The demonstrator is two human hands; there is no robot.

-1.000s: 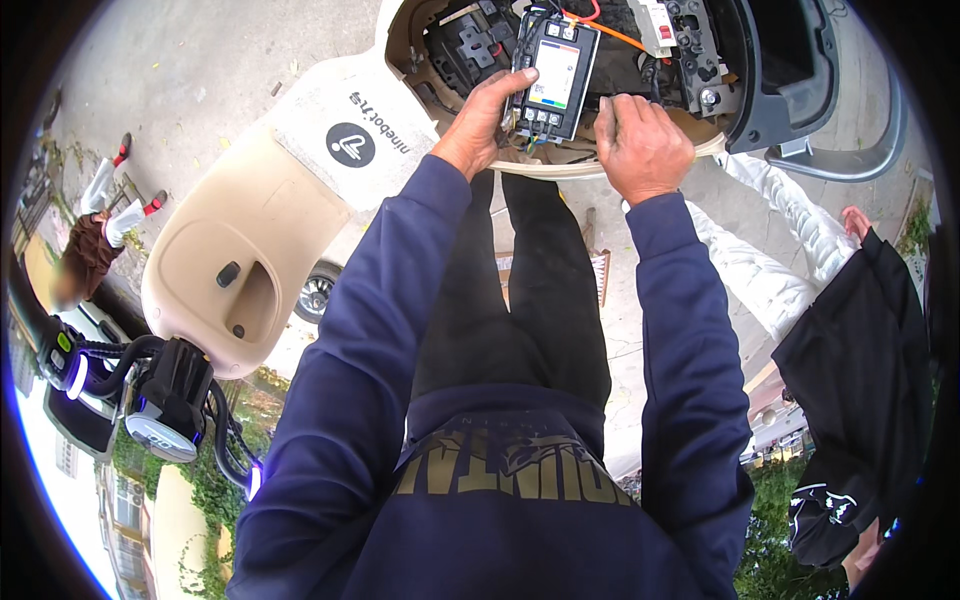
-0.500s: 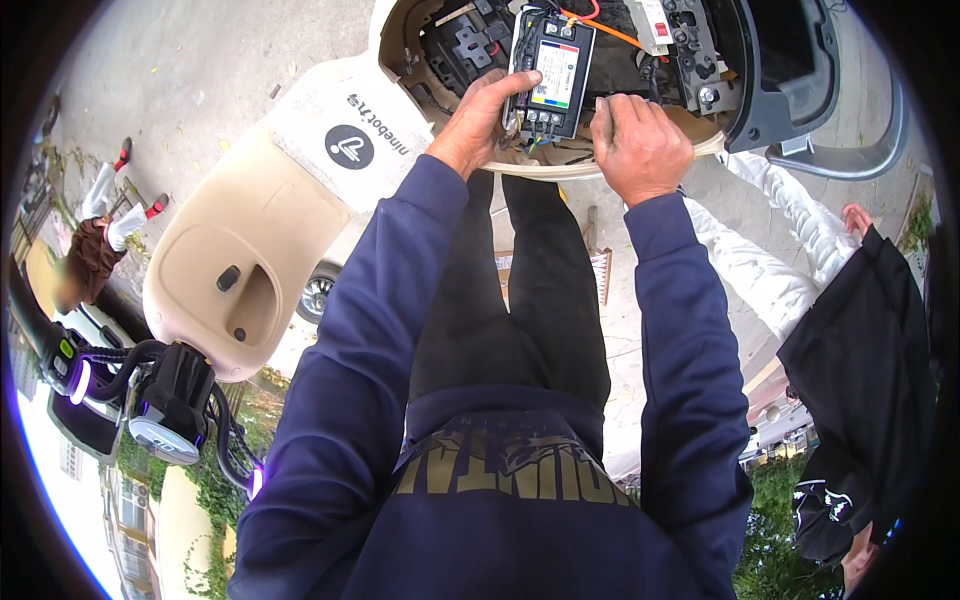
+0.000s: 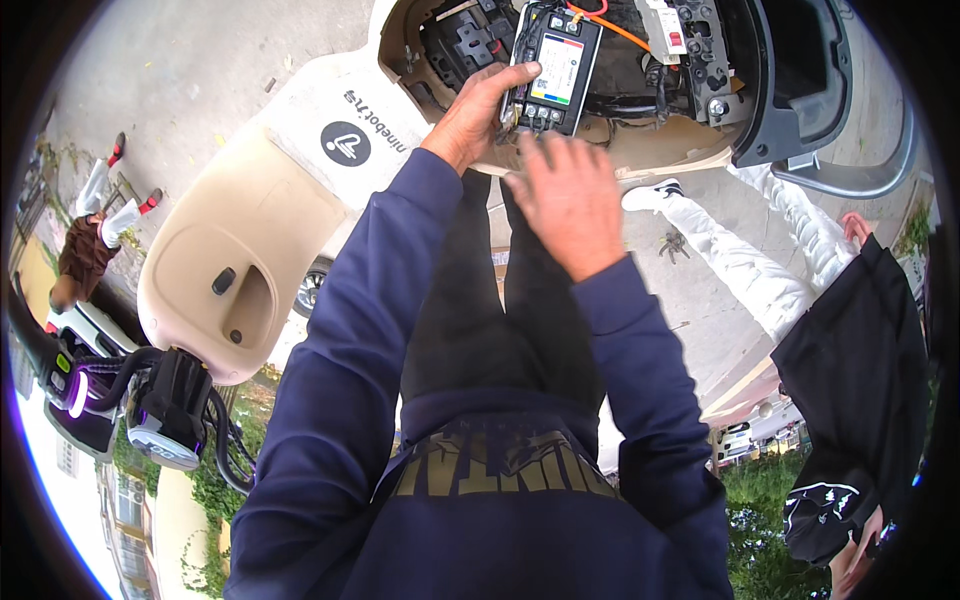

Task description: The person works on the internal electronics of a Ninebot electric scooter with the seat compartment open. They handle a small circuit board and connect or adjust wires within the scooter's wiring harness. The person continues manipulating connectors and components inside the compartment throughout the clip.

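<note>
A black box-shaped electronic controller (image 3: 560, 82) with a white label and screw terminals at both ends is tilted over the open body of a beige electric scooter (image 3: 640, 172). My left hand (image 3: 470, 118) grips its left edge, thumb on the face near the label. Thin wires run down beside that edge, partly hidden by my fingers. My right hand (image 3: 570, 205) is just below the lower terminals, its fingers stretched and somewhat apart, with nothing visible in them. Whether the fingertips touch the terminals, I cannot tell. Red and orange cables (image 3: 610, 25) leave the controller's upper end.
A white box with a red switch (image 3: 670, 35) and a metal bracket (image 3: 715, 105) sit right in the compartment. The handlebar (image 3: 165, 400) is at the lower left. A person in black and white (image 3: 850, 330) stands close on the right; another person (image 3: 90, 250) is farther left.
My right hand has moved left and down, from a curled pose right of the controller to below its lower end, fingers now stretched. My left hand still holds the controller.
</note>
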